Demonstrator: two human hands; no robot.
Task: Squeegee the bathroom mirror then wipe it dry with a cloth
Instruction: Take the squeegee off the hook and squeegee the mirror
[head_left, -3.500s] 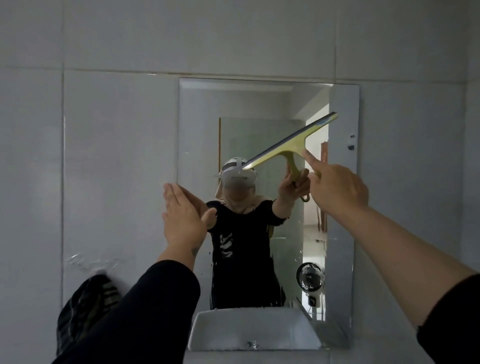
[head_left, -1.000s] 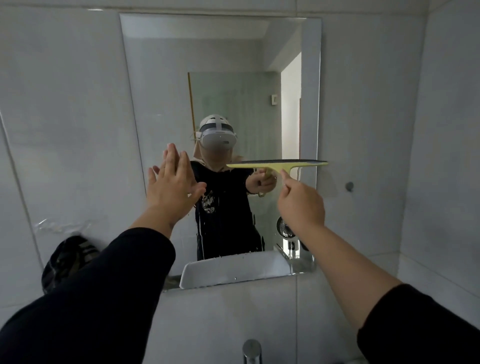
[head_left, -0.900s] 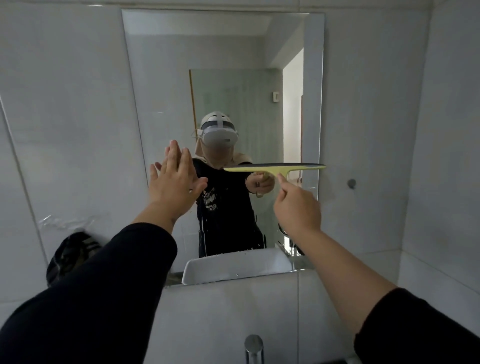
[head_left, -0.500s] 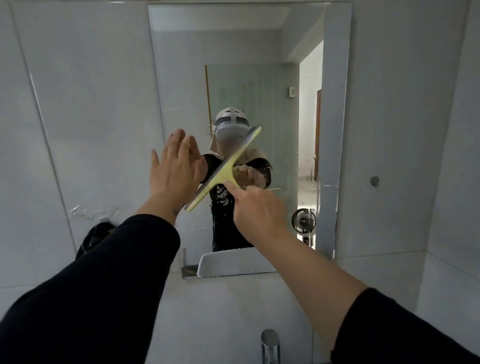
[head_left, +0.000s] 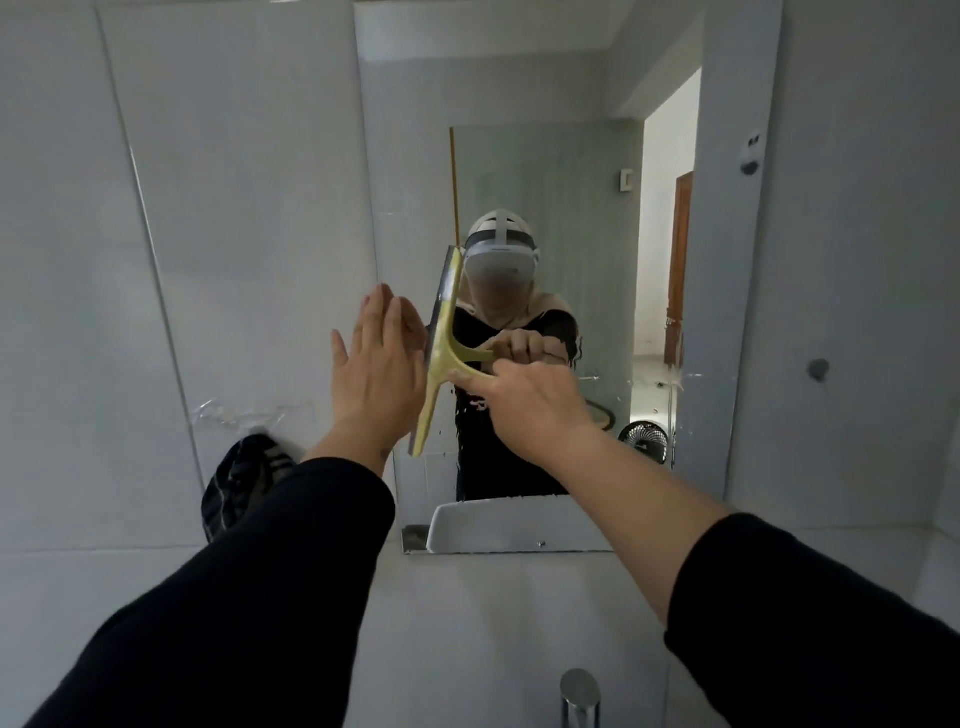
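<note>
Right hand (head_left: 524, 402) is gripping the squeegee (head_left: 439, 353) handle, fingers curled round it, blade turned near vertical just past the fingertips, probably lining up a sideways pull across the mirror (head_left: 545, 156). Left hand (head_left: 376, 374) is staying flat, fingers open and together, at the mirror's left edge just beside the blade, likely bracing. Droplets below the fingers; dark cloth (head_left: 244, 483) is sitting low left, untouched

The mirror (head_left: 545, 156) runs off the top edge. Left of it, a dark cloth (head_left: 236, 480) sits half hidden behind the left sleeve (head_left: 249, 587)
</note>
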